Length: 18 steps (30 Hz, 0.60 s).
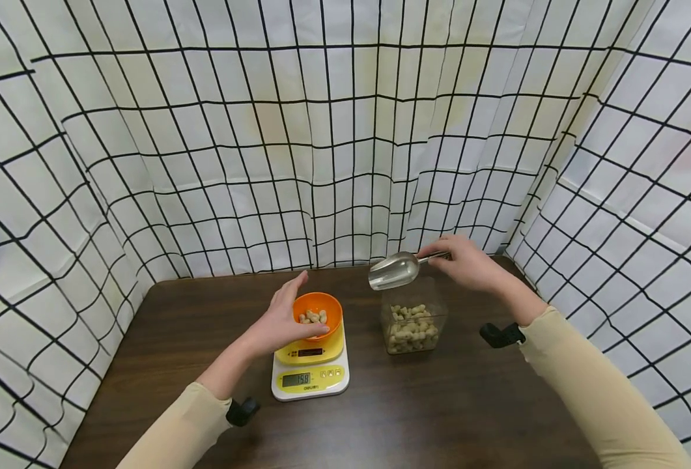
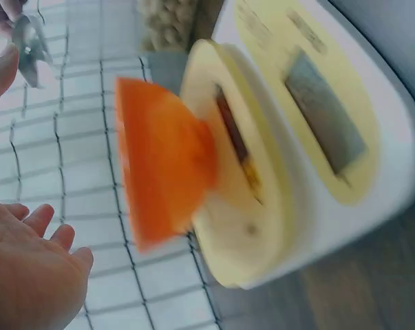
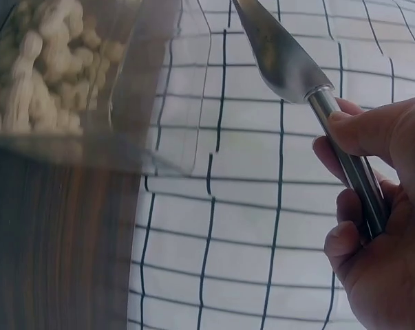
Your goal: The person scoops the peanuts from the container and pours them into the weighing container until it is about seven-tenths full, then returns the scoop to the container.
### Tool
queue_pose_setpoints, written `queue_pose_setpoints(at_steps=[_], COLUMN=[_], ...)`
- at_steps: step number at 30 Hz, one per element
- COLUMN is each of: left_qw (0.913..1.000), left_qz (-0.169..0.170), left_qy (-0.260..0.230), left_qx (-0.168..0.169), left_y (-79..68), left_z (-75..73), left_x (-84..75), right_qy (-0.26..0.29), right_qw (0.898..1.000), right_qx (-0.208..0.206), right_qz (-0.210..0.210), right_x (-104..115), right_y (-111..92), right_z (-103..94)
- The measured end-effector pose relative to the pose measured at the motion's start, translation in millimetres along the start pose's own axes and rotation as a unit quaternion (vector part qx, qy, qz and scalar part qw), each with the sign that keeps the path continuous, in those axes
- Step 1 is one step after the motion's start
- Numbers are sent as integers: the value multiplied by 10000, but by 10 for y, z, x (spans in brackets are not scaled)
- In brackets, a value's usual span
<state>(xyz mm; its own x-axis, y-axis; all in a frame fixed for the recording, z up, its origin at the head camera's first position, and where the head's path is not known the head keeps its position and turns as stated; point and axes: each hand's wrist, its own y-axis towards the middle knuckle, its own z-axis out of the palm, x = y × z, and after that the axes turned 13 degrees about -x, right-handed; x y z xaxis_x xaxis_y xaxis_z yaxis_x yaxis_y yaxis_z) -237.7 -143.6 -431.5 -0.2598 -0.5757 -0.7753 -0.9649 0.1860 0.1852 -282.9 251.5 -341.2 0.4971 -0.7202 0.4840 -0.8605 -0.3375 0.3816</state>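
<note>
My right hand grips the handle of a metal scoop, fingers curled round it in the right wrist view. The scoop is above a clear plastic container partly filled with peanuts; none show in its bowl. An orange bowl with a few peanuts sits on a yellow and white kitchen scale whose display is lit. My left hand is spread beside the bowl, thumb in front and fingers behind. In the left wrist view a gap shows between that hand and the bowl.
Everything stands on a dark brown wooden table. A white curtain with a black grid surrounds the table at the back and sides. The container stands to the right of the scale, with bare tabletop between them.
</note>
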Motion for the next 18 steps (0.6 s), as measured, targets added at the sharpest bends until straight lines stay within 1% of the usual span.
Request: queue_pose_setpoints(at_steps=[2,4,9,13,18], left_qw=[9998,9995,9983,9970,9961], left_qz=[176,278,475,617,570], left_qy=[-37,-65,-128,-223,-376], left_qx=[59,141,298,414,556], left_y=[14,24,62,96,137], left_z=[19,50,189,335,531], left_x=[-116,-220,-443,-594,-709], right_qy=[-83,-130,-137,-223,-399], right_qw=[9999,9998,9995,9996,9990], right_qx=[-44,-37,-26,-119,-172], right_qz=[61,152,268,100,-42], right_x=[-48,-86,-155,-206,-252], right_y=[-45,-81,-127,-140,-155], right_z=[-75,-131,-223,-268,-283])
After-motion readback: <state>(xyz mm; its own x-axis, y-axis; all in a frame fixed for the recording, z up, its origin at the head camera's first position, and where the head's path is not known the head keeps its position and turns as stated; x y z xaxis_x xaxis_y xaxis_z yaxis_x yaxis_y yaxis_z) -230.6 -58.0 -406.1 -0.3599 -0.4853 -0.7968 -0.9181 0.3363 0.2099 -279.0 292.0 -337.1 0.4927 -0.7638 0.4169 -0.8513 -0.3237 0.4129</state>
